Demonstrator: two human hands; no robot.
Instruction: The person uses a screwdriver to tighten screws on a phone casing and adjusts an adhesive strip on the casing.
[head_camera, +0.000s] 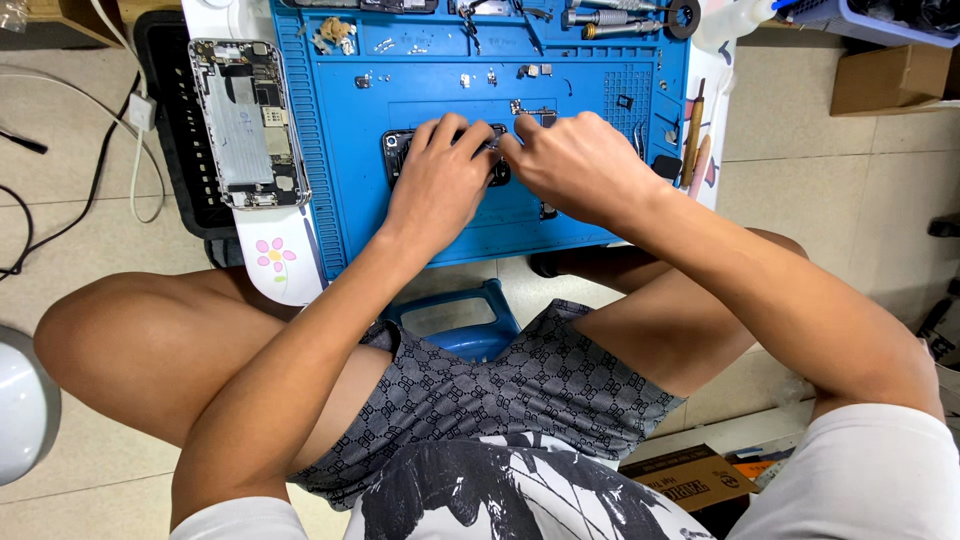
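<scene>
Phone (400, 150): dark, flat on blue mat (340, 180), mid-counter. Left hand (440, 180) fingers curled over it, pressing. Right hand (575, 160) fingers pinched at its right edge; held item indiscernible. Opened phone (248, 125) well left.

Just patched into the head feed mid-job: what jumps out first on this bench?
The bright blue work mat fills the top centre, and both hands meet over a small dark phone lying on it: the left hand presses down on it, while the right hand works at its right end with pinched fingers. Left of the mat, an opened phone chassis with bare internals rests on a black tray. Small screws and tools line the mat's far edge.
</scene>
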